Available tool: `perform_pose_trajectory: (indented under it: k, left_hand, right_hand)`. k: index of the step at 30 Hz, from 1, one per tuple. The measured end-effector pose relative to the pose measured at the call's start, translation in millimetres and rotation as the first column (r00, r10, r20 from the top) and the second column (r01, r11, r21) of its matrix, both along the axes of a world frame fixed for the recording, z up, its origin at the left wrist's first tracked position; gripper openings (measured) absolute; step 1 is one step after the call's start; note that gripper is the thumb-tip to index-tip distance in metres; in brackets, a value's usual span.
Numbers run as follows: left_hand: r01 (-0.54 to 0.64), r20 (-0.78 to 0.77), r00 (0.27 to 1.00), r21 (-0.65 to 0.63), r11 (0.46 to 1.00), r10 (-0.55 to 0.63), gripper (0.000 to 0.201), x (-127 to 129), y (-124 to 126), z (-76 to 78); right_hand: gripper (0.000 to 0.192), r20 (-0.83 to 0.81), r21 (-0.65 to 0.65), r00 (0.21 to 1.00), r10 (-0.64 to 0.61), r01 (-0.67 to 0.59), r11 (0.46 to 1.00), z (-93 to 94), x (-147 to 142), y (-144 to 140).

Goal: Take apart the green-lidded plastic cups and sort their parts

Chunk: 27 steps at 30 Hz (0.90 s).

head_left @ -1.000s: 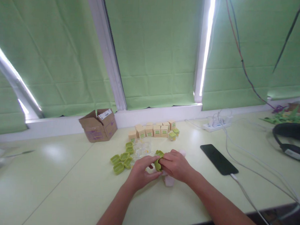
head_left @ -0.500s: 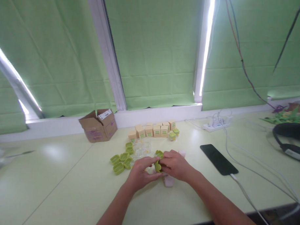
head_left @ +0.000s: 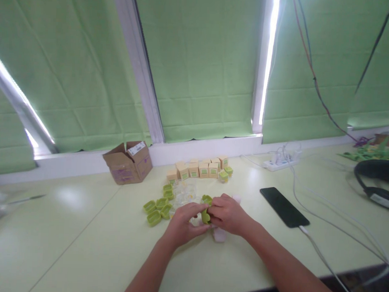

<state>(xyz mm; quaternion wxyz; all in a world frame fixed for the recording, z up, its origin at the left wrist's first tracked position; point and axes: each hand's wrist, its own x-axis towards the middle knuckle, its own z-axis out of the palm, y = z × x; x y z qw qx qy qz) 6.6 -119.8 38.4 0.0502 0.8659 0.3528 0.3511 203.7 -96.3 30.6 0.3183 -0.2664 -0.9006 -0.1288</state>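
Note:
My left hand point(head_left: 184, 224) grips the left side of a small green plastic lid point(head_left: 205, 216), thumb below and fingers above. My right hand point(head_left: 229, 213) has its fingers pressed into the same lid from the right; its fingertips are partly hidden. Just behind lies another green lid point(head_left: 206, 199). Pale pink blocks lie by my right hand, one pink block point(head_left: 219, 235) in front of it. Left of my hands are several green lids point(head_left: 153, 218), and behind them a cluster of clear plastic containers point(head_left: 185, 191).
Several small tan boxes point(head_left: 194, 170) stand in a row at the back, beside two green-topped containers point(head_left: 223, 176). An open cardboard box point(head_left: 128, 164) is at back left. To the right lie a phone point(head_left: 284, 207) on a white cable, a power strip point(head_left: 281, 163) and a black headset point(head_left: 376, 182).
Almost nothing differs. Both hands keep hold of the green lid, with only a slight shift of the fingers.

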Motion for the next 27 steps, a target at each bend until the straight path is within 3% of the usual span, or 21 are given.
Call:
perform_pose_trajectory:
  k: [12, 19, 23, 27]
  left_hand:
    - [-0.001, -0.013, 1.000, -0.018, 1.000, 0.001, 0.043, 0, -3, 2.8]
    - [-0.020, -0.024, 1.000, -0.012, 1.000, 0.019, 0.042, -2, -3, 4.8]
    - [-0.086, -0.012, 0.996, 0.019, 0.996, 0.086, 0.042, -9, -1, 5.6]
    - [-0.181, 0.005, 0.983, 0.024, 0.983, 0.181, 0.042, -17, 1, 6.0]
  right_hand:
    - [0.003, -0.088, -0.110, 0.996, 0.021, -0.031, 0.993, -5.8, 0, -2]
    - [0.005, -0.286, -0.259, 0.956, 0.068, -0.146, 0.955, 0.7, 6, -6]
    - [0.003, -0.416, -0.299, 0.909, 0.001, -0.138, 0.944, 7.2, 17, -4]
    - [0.008, -0.418, -0.341, 0.903, -0.099, -0.055, 0.939, 12.1, 29, 1]
